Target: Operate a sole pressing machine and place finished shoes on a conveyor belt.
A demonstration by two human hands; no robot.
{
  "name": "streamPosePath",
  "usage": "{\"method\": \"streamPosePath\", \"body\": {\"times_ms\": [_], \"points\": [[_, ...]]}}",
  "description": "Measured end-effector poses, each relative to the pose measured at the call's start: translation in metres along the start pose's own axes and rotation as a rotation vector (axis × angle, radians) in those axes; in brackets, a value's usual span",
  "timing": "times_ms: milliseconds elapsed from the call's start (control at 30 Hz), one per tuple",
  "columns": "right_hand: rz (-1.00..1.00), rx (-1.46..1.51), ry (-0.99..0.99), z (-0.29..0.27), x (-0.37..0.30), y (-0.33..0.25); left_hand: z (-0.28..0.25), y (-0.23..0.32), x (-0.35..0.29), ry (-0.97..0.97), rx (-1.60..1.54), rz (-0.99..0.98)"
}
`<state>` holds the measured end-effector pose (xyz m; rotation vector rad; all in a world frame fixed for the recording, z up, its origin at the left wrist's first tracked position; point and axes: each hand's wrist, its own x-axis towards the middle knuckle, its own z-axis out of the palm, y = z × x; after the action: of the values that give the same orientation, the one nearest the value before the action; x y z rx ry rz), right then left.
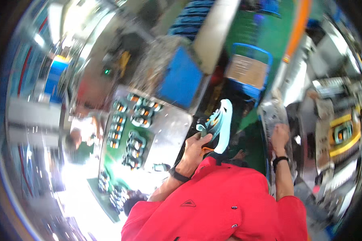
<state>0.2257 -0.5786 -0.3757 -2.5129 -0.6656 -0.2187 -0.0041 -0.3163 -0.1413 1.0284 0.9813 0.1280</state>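
Observation:
My left hand (194, 149), with a dark band on its wrist, is closed on the collar end of a sneaker (220, 124). The sneaker is dark blue with a pale aqua sole and orange accents. It points away from me, tilted so that the sole faces right. My right hand (280, 135), also banded at the wrist, is curled closed by a worn grey metal machine part (274, 113). Whatever may be in its fingers cannot be made out.
Left of me, a metal table with a green top (153, 138) holds several rows of shoes (133, 150). Beyond stand a blue panel (181, 78) and a blue trolley with cardboard (248, 70). A machine with a yellow frame (344, 134) is at right; another person (73, 138) is far left.

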Motion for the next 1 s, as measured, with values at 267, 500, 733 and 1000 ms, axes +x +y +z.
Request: {"method": "streamPosePath", "body": {"times_ms": [267,500,733,1000], "points": [[-0.046,0.002,-0.013,0.008,0.006,0.020,-0.149,-0.056,-0.008,0.412,-0.526,0.057],[-0.175,0.149,0.205,0.000,0.154,-0.088,-0.343,-0.050,0.032,0.788,-0.659,0.165],[-0.490,0.380,-0.044,-0.017,0.266,-0.412,-0.557,0.003,0.153,0.965,-0.677,0.333],[-0.611,-0.186,-0.099,0.104,0.301,-0.460,-0.767,0.022,0.349,1.476,0.226,0.468]]}}
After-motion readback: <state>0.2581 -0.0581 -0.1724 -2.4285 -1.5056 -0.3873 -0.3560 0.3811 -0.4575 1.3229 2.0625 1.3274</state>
